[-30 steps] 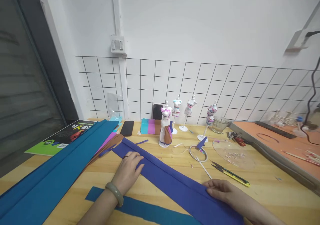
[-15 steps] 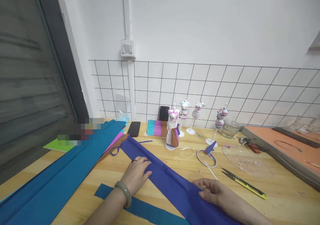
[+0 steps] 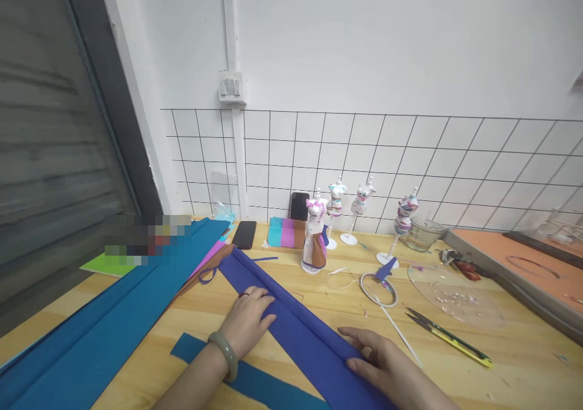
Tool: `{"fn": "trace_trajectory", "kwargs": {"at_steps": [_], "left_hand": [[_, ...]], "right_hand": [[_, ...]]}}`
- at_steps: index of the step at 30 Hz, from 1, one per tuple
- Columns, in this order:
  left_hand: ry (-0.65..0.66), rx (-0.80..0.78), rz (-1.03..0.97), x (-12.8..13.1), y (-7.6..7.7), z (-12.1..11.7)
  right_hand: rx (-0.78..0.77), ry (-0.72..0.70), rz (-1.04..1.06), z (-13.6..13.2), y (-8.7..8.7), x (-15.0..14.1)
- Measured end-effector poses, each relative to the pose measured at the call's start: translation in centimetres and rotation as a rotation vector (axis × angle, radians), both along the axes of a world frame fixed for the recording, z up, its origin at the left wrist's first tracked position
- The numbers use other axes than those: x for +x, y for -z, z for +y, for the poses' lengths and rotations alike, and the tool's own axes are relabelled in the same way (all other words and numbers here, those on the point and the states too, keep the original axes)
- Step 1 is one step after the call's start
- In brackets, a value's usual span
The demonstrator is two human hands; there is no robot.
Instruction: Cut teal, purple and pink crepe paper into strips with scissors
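A long blue-violet strip of cloth (image 3: pixel 291 319) runs diagonally over the table, its far edge folded over. My left hand (image 3: pixel 249 317), with a jade-like bangle on the wrist, lies on the strip, fingers stretched forward and thumb apart. At the folded edge farther down is my right hand (image 3: pixel 380 361); its thumb touches the cloth and its fingers stand apart beyond the fold. Beneath my left forearm passes a narrow teal strip (image 3: pixel 264 387). A broad folded length of teal cloth (image 3: pixel 122 322) covers the left side.
Small dress-form mannequins (image 3: pixel 315 231) stand at the back; one wears a brown and white skirt. Yellow-handled thread snips (image 3: pixel 455 340), a roll of tape (image 3: pixel 379 290), a clear tray of beads (image 3: pixel 455 297) and a glass bowl (image 3: pixel 424 235) are to the right. A phone (image 3: pixel 245 235) lies behind.
The view has swung left. My right hand has shifted slightly left along the fold and its fingers have spread from a pinch. The cloth there looks smoother; my left hand stays on the strip.
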State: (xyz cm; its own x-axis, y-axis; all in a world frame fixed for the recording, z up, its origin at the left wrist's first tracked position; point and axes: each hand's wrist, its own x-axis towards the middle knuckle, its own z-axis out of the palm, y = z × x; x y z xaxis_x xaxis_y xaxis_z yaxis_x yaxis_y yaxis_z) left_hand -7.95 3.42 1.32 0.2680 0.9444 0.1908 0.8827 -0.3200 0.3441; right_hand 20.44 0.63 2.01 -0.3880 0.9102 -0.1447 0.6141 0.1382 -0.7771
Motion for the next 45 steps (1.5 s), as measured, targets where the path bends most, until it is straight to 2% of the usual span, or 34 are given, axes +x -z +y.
{"fn": "trace_trajectory", "kwargs": {"at_steps": [6, 11, 15, 23, 28, 31, 33, 36, 38, 41, 45], "left_hand": [[-0.004, 0.002, 0.012, 0.1, -0.2, -0.1], [-0.004, 0.0, 0.023, 0.2, -0.2, 0.0], [0.002, -0.007, 0.021, 0.3, -0.1, 0.1], [0.009, 0.018, -0.05, 0.3, 0.4, 0.2], [0.017, 0.012, -0.157, 1.3, -0.2, -0.5], [0.02, -0.004, -0.3, 2.4, -0.6, -1.1], [-0.065, -0.141, -0.448, 3.4, -0.5, -1.6], [-0.246, -0.523, -0.762, 4.9, -0.3, -2.1], [-0.299, -0.734, -0.967, 5.6, -0.4, -2.5], [-0.293, -0.901, -1.164, 6.1, -1.1, -3.0], [-0.248, -1.003, -1.34, 6.1, -1.6, -3.3]], "right_hand": [[0.128, 0.007, -0.142, -0.1, 0.4, -0.3], [0.089, 0.073, -0.197, -0.2, 0.7, -0.5], [0.122, 0.082, -0.282, -0.5, 0.7, -0.5], [0.271, -0.063, -0.31, -1.2, 0.5, -0.7], [0.337, -0.118, -0.378, -1.6, 0.1, -1.0], [0.332, -0.151, -0.353, -1.9, -0.5, -1.1], [0.338, -0.172, -0.313, -2.0, -0.9, -1.1], [0.4, -0.216, -0.268, -2.3, -1.5, -1.2], [0.469, -0.255, -0.256, -2.5, -1.8, -1.3], [0.582, -0.332, -0.253, -2.7, -1.9, -1.6], [0.685, -0.395, -0.236, -2.8, -2.0, -1.9]]}}
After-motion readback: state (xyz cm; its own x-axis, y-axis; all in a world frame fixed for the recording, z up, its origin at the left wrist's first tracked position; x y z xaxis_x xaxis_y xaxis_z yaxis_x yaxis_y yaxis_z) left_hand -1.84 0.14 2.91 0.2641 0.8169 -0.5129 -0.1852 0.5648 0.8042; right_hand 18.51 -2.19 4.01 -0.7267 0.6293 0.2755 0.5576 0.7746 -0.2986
